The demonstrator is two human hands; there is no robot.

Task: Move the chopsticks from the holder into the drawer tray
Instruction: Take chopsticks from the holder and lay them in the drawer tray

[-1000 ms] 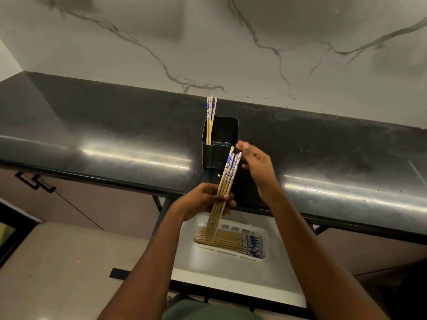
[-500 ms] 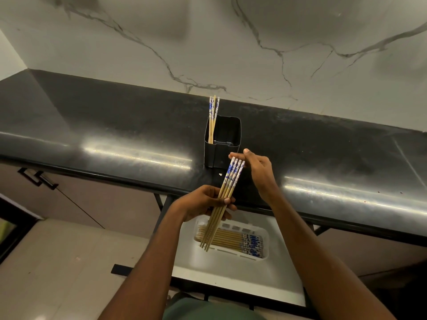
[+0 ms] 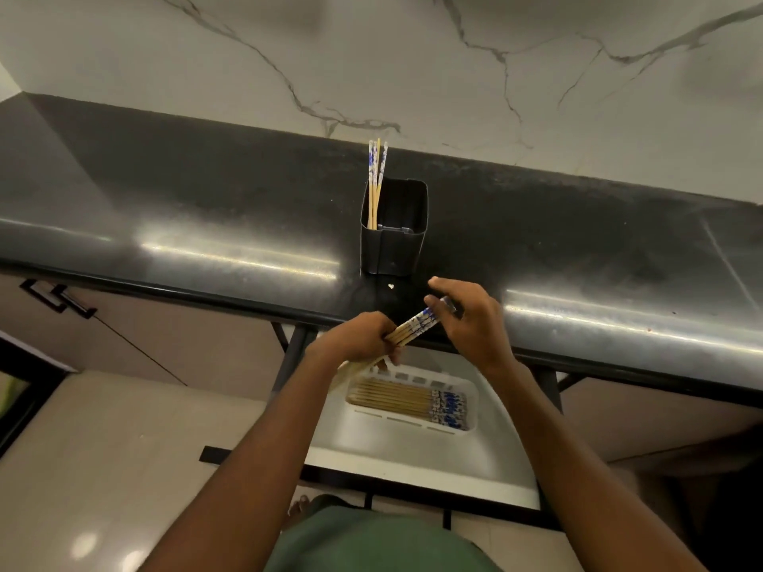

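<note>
While L hand (image 3: 361, 338) grips chopstick bundle (image 3: 413, 325) mid-shaft and R hand (image 3: 470, 324) pinches its painted ends, I note axis skewed vs long edge of tray (image 3: 396, 423), over its left end.

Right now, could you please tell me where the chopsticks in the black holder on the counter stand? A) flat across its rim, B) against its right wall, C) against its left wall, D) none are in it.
C: the chopsticks stand upright against the left wall of the holder, and the rest of its opening shows none.
</note>
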